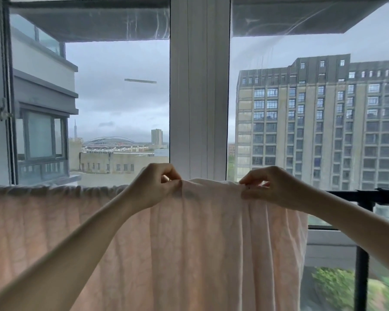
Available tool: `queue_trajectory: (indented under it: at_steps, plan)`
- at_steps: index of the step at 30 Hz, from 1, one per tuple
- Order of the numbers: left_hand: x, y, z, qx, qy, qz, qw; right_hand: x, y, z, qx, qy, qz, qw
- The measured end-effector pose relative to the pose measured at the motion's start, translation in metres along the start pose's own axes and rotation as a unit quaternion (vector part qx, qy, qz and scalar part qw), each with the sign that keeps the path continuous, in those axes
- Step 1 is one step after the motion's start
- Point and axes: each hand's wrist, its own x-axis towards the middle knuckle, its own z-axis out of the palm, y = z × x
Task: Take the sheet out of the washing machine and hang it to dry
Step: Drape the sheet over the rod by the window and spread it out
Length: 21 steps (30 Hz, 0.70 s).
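Note:
A pale pink sheet (211, 243) hangs over a horizontal black rail (355, 195) in front of the window and falls out of the bottom of the view. My left hand (153, 187) pinches its top fold just left of the middle. My right hand (272, 187) pinches the same top edge a little further right. Between the two hands the cloth rises in a small hump. To the left the gathered top edge runs level to the frame's side. The rail under the sheet is hidden.
The black rail sticks out bare to the right of the sheet, carried by an upright black post (360, 277). A white window post (200, 86) stands straight ahead between two large panes. Buildings and trees lie outside.

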Motion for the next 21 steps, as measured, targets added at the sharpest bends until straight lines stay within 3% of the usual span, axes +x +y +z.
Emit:
queue_trajectory:
  at_steps: [3,9,15,21]
  plan:
    - [0.000,-0.001,0.002,0.010,0.010,0.000,1.000,0.000,-0.004,0.005,-0.002,-0.001,-0.004,1.000]
    - [-0.005,0.000,0.001,0.042,0.026,0.001,0.999,-0.001,-0.018,0.019,-0.009,0.121,-0.022,0.992]
    - [-0.009,0.000,0.000,0.086,0.048,-0.010,0.995,-0.021,0.009,-0.001,-0.066,0.173,0.047,0.982]
    - [-0.010,0.002,0.003,0.104,0.064,-0.014,0.992,-0.046,0.007,-0.013,-0.114,0.166,0.059,0.978]
